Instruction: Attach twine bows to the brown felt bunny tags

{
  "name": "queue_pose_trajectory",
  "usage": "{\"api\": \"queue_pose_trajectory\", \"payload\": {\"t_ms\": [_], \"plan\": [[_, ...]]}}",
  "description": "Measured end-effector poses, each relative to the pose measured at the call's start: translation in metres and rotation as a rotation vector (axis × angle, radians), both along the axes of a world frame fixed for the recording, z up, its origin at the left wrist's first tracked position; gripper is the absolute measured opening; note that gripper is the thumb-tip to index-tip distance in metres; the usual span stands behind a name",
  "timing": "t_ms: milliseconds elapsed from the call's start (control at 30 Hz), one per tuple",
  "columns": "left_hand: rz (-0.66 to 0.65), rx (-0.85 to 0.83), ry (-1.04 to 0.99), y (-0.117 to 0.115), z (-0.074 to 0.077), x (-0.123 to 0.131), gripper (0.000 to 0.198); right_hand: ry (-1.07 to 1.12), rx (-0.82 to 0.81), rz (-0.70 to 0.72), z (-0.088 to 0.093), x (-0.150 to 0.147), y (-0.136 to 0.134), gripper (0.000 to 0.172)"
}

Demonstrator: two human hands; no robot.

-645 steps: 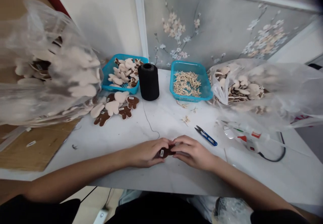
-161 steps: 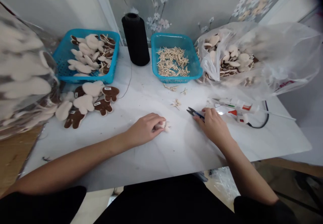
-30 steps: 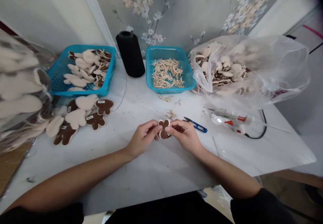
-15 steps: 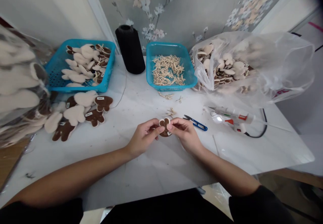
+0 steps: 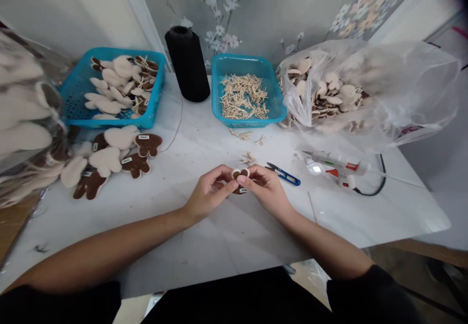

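Observation:
Between my two hands is a small brown and cream plush bunny-shaped piece (image 5: 241, 174) with a white label low on its brown side. My left hand (image 5: 210, 191) pinches it from the left, thumb on the front. From the right, my right hand (image 5: 268, 190) grips it the same way, the thumbs close together over its middle. Fingers cover much of the piece. Just beyond my hands lie a few tiny cream bows (image 5: 247, 158). Blue thread snips (image 5: 284, 174) rest beside my right hand.
A blue basket (image 5: 155, 95) of plush pieces stands back left, with loose pieces (image 5: 106, 161) before it. Behind are a black thread cone (image 5: 188, 66) and a blue tray (image 5: 249, 60) of cream bows. At right are a clear bag (image 5: 409, 85) of pieces and a glue gun (image 5: 340, 168).
My thumbs have come closer together over the plush piece, and its two rounded ends now sit nearer each other. The camera view has shifted slightly.

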State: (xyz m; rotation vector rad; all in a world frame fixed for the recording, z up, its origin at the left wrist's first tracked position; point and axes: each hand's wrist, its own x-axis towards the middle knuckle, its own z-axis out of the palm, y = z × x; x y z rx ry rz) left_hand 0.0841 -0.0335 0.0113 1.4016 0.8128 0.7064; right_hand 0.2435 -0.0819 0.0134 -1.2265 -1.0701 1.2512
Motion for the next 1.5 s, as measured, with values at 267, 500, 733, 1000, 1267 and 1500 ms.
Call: {"api": "queue_pose_trajectory", "payload": {"t_ms": [267, 500, 733, 1000, 1267, 1500], "plan": [[0.078, -0.013, 0.009, -0.003, 0.001, 0.003, 0.018, -0.065, 0.065, -0.063, 0.0, -0.002, -0.004, 0.019], [0.094, -0.21, -0.161, 0.007, -0.006, 0.006, 0.01, 0.176, 0.003, -0.057, -0.01, -0.005, 0.001, 0.021], [0.107, -0.058, -0.027, -0.002, 0.001, 0.004, 0.019, -0.074, 0.026, -0.102, 0.003, -0.003, -0.002, 0.023], [0.078, -0.065, -0.014, -0.004, 0.004, 0.007, 0.023, -0.098, 0.04, -0.071, 0.002, -0.002, -0.003, 0.023], [0.048, -0.239, -0.157, 0.001, 0.004, 0.009, 0.02, 0.146, 0.044, -0.018, -0.01, -0.003, 0.002, 0.027], [0.149, -0.125, -0.096, 0.0, 0.004, 0.004, 0.017, -0.043, -0.031, 0.054, 0.002, 0.005, 0.0, 0.036]]}}
